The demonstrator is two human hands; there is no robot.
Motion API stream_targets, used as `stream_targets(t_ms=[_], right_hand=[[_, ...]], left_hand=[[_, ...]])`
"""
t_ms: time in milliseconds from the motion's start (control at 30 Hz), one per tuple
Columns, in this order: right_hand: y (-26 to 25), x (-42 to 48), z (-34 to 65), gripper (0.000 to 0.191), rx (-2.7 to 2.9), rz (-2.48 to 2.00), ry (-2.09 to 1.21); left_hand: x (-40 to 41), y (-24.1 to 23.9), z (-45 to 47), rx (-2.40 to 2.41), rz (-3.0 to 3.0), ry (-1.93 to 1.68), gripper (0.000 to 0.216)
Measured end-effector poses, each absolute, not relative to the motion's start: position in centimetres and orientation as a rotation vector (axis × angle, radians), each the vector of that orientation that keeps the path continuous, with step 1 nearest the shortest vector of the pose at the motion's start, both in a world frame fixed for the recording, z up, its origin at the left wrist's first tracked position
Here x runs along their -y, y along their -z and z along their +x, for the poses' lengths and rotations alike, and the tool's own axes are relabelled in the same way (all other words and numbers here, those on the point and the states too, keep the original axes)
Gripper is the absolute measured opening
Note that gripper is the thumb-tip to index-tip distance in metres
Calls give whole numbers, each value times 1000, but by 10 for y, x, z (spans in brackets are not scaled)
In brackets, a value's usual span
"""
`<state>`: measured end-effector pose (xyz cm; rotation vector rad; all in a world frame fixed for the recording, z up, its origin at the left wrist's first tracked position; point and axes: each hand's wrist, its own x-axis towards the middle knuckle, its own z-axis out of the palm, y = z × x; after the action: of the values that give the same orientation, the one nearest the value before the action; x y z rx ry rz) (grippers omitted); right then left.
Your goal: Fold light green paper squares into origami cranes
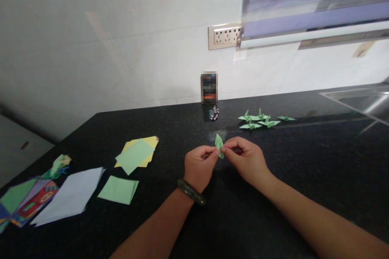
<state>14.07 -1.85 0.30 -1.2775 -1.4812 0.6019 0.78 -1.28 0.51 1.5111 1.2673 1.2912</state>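
Above the middle of the black worktop (231, 222), as seen from the head camera, a small folded green paper (218, 142) is held upright between two hands. Its lower part is pinched by the left hand (199, 166), thumb and fingers clamped on the paper's left side; its right side is gripped likewise by the right hand (247, 158), and the fingertips of both are brought close together. A dark bangle (191, 192) is worn on the left wrist.

Beyond the right hand, several green paper cranes (269, 123) are gathered in a loose cluster, with one set a little apart at its right end. Left of the hands, a green sheet (135, 156) is laid askew over yellow sheets (154, 143). Nearer, a green paper stack (117, 190) is placed just beside white sheets (71, 196), by which a colourful printed packet (38, 201) is partly covered. At the back, a blurred-out dark object (209, 88) is stood against the pale wall (127, 60), with a beaded strap (215, 112) laid before it. Higher up, a socket panel (224, 36) is mounted.
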Motion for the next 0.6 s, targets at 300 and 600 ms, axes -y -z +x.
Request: stream_targets(t_ms=[300,600], right_hand=[[-3,21,141,7,1603,-1260,-468],[-7,25,141,8,1688,-1293,-286]], left_hand=[[12,-4,8,-1212,1442,-1318,9],[13,-5,9,-1142,1371,-1291,9]])
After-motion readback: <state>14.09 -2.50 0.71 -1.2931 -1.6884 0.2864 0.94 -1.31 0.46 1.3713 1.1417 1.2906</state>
